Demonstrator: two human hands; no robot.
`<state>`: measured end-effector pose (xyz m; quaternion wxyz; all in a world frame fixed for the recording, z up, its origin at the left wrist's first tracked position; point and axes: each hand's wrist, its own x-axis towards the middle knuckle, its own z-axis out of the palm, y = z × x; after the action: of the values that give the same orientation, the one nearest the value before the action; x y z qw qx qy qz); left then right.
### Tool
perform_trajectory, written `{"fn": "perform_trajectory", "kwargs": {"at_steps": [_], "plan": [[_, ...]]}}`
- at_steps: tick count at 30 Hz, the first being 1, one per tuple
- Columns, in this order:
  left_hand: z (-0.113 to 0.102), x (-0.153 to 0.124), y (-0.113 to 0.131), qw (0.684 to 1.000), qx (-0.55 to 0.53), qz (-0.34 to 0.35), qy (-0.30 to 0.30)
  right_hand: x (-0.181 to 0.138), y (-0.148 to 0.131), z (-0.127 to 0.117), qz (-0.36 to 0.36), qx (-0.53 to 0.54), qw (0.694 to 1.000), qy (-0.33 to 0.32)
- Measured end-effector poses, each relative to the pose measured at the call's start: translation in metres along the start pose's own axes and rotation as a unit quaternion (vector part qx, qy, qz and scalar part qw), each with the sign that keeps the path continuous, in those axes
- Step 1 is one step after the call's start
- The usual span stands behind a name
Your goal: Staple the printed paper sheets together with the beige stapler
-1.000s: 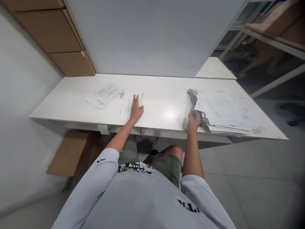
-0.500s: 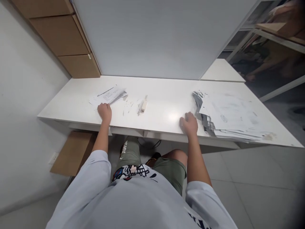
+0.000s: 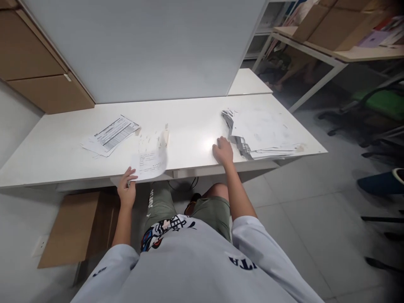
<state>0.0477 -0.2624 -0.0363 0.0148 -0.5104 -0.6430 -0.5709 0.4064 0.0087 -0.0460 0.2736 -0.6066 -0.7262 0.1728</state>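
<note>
My left hand is at the desk's front edge, its thumb and fingers closed on a printed sheet of paper whose right side curls up. My right hand rests on the desk with curled fingers, left of a thick stack of papers. A small dark patch shows at its fingers; what they hold, if anything, I cannot make out. Several printed slips lie fanned out at the left. Between the hands, beyond the sheet, lies a narrow cream-coloured object, with small scraps beside it.
The white desk meets a grey panel at the back. Cardboard boxes stand at the left rear, and an open carton is below the desk. Another table with a box and a green chair are at the right.
My left hand has come back toward the desk edge and now holds a printed sheet. My right hand stays beside the stack. The view has turned to the right.
</note>
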Motion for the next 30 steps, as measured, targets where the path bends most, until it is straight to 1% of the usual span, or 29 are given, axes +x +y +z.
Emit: {"fn": "perform_trajectory", "kwargs": {"at_steps": [3, 5, 8, 12, 16, 19, 21, 25, 30], "plan": [[0.001, 0.001, 0.002, 1.000, -0.005, -0.006, -0.022, -0.001, 0.000, -0.001, 0.002, 0.001, 1.000, -0.006], [0.006, 0.007, 0.004, 0.998, 0.012, 0.014, -0.064, -0.002, 0.001, 0.000, 0.001, 0.002, 1.000, -0.003], [0.020, 0.015, 0.008, 0.988, 0.048, 0.052, -0.137, -0.002, 0.001, 0.001, -0.001, 0.005, 1.000, 0.002], [0.041, 0.020, 0.016, 0.975, 0.060, 0.093, -0.191, -0.001, 0.000, 0.002, 0.003, 0.006, 1.000, 0.003], [0.053, 0.018, 0.023, 0.969, 0.068, 0.134, -0.196, 0.000, -0.003, 0.001, 0.003, 0.008, 1.000, 0.009], [0.054, 0.016, 0.026, 0.960, 0.073, 0.191, -0.191, 0.000, -0.004, 0.000, 0.001, 0.007, 1.000, 0.007], [0.054, 0.013, 0.027, 0.954, 0.081, 0.215, -0.195, 0.000, -0.005, -0.001, 0.001, 0.011, 1.000, 0.006], [0.057, 0.011, 0.030, 0.947, 0.098, 0.226, -0.207, 0.000, -0.005, -0.001, 0.001, 0.018, 1.000, 0.013], [0.065, 0.011, 0.029, 0.949, 0.082, 0.226, -0.205, 0.000, -0.006, -0.002, 0.003, 0.013, 1.000, 0.008]]}}
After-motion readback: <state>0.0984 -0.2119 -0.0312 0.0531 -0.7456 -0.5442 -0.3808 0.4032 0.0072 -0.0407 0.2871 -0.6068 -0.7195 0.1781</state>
